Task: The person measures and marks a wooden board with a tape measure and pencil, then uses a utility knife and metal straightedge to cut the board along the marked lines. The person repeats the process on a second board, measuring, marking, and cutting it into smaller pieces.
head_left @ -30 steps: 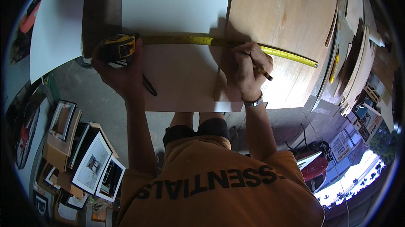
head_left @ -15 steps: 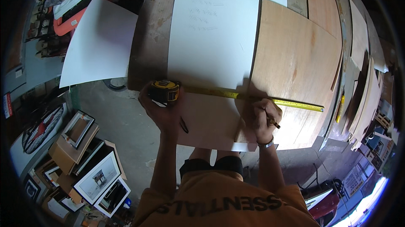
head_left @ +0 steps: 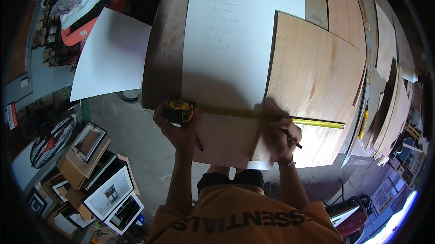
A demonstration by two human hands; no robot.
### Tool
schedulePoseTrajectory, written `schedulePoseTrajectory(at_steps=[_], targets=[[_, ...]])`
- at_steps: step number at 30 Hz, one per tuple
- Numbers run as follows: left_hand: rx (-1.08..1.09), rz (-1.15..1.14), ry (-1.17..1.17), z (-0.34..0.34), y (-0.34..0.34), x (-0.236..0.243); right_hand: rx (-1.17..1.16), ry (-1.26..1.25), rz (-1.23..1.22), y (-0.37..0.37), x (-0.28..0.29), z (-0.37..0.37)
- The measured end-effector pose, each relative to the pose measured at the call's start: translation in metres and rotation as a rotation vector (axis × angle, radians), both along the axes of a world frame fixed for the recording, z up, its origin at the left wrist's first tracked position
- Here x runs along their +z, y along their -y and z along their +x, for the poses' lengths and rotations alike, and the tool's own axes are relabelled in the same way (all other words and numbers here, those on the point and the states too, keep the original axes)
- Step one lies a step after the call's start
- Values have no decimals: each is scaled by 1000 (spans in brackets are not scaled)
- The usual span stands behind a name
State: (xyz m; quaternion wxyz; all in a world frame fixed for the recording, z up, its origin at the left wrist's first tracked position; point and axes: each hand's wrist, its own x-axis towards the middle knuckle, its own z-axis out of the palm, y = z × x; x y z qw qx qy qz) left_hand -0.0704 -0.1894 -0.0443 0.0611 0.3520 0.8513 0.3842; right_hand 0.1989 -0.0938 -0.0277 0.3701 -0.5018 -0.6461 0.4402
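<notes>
Both hands sit low in the middle of the frame, and from where I watch the left hand (head_left: pixel 179 128) is closed around the yellow-and-black case of a tape measure (head_left: pixel 180 111), pressing it at the near left edge of the boards. Its yellow blade (head_left: pixel 317 123) runs rightward across the plywood sheet (head_left: pixel 317 72) and ends near that sheet's right edge. Right of centre, the right hand (head_left: pixel 278 135) is curled shut on a dark pencil (head_left: pixel 294 142), resting on the plywood just below the blade, its tip pointing toward the lower right. I can see a second dark pencil-like stick (head_left: pixel 198 143) poking out beneath the left hand, lying on the pale board (head_left: pixel 222 140). A long white sheet (head_left: pixel 240 31) lies up the middle of the wooden surface (head_left: pixel 165 53), partly under the plywood. Another white sheet (head_left: pixel 111 53) overhangs at upper left. Framed pictures (head_left: pixel 111 194) and cardboard boxes (head_left: pixel 74 164) crowd the floor at lower left. More plywood offcuts (head_left: pixel 389 99) are stacked along the right rim.
</notes>
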Motion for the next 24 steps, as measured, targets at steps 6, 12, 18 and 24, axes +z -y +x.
schedulePoseTrajectory(at_steps=[6,12,18,24], targets=[[40,-68,-33,1,-1,6,-152,-253,-260,-12,40,4],[111,-61,26,1,-16,26,-398,-322,342,-111,175,59],[70,63,94,-3,-48,33,-301,-450,405,-232,243,78],[227,20,-247,-58,-16,20,-136,-107,-217,-412,143,15]])
